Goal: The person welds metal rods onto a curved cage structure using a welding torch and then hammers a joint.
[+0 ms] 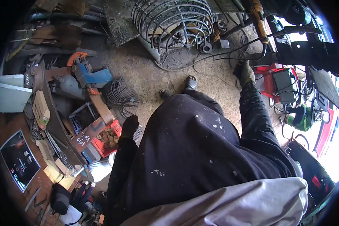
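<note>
My left hand (pixel 130 127), in a dark glove, hangs low beside a red plastic crate (pixel 98 146) of round yellowish parts. Its fingers merge into shadow, and I see nothing in it. Just beyond it stands a coil of grey wire (pixel 120 92). My right hand (pixel 246 73), in a grey glove with dark fingers, reaches forward on the right. Its fingertips point away and I cannot make out whether they grip anything. A black cable (pixel 229 57) runs close in front of it, up to a yellow angle grinder (pixel 258 19). A red case (pixel 266 81) sits to its right.
Ahead, a domed cage of bent metal rods (pixel 173 22) rests on a metal table (pixel 118 22). A blue and orange machine (pixel 92 75) stands at the left, by a cluttered bench (pixel 11 130). Cables cross the concrete floor (pixel 211 84). A green tool (pixel 301 118) lies at the right.
</note>
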A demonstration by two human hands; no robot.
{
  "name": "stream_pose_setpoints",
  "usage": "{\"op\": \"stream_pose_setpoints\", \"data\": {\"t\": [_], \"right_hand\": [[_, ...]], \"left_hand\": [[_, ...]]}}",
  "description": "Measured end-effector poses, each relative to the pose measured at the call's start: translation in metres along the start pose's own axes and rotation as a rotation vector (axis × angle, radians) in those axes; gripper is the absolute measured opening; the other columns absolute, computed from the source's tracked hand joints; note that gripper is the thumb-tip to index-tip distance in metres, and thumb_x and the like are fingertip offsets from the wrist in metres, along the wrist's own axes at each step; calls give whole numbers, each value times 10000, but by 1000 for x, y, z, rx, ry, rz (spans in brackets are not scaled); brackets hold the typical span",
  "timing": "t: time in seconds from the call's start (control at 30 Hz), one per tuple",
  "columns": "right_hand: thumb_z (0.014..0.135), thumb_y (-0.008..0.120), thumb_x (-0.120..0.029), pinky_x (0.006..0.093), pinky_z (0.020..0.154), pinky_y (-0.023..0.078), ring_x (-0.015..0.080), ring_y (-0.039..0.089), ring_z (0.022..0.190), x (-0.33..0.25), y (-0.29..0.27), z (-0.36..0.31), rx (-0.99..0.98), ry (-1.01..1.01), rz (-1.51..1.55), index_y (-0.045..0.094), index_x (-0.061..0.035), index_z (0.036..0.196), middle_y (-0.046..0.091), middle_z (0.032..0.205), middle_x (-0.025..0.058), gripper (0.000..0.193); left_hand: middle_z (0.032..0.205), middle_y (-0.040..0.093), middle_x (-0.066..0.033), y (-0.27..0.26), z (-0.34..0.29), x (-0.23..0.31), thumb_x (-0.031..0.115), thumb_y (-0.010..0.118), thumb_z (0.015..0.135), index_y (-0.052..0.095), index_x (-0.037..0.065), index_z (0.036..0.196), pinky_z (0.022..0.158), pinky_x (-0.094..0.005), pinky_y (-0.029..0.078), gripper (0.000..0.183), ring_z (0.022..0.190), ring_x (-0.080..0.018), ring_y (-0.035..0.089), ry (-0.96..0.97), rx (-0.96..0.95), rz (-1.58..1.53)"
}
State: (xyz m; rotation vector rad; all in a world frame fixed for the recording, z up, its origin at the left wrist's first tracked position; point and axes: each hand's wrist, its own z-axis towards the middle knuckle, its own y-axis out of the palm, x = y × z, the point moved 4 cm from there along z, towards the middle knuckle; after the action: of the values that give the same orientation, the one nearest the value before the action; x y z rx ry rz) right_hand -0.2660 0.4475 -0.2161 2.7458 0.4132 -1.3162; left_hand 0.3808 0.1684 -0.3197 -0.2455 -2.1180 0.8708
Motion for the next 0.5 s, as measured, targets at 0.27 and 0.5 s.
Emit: {"op": "stream_pose_setpoints", "data": {"t": [0.27, 0.5], "right_hand": [[977, 491, -540, 351, 586, 517, 178, 589, 639, 72, -6, 13, -64, 152, -270, 597, -34, 1164, 610, 803, 77, 549], [971, 489, -482, 369, 462, 421, 191, 503, 519, 122, -19, -13, -144, 374, -409, 539, -83, 940, 519, 659, 49, 404]], "left_hand": [[940, 661, -124, 40, -36, -28, 185, 650, 856, 610, 50, 1183, 750, -384, 518, 356, 898, -263, 638, -483, -330, -183], [979, 663, -123, 14, -9, -11, 169, 648, 855, 613, 44, 1176, 776, -374, 521, 346, 924, -261, 636, -88, -136, 90]]}}
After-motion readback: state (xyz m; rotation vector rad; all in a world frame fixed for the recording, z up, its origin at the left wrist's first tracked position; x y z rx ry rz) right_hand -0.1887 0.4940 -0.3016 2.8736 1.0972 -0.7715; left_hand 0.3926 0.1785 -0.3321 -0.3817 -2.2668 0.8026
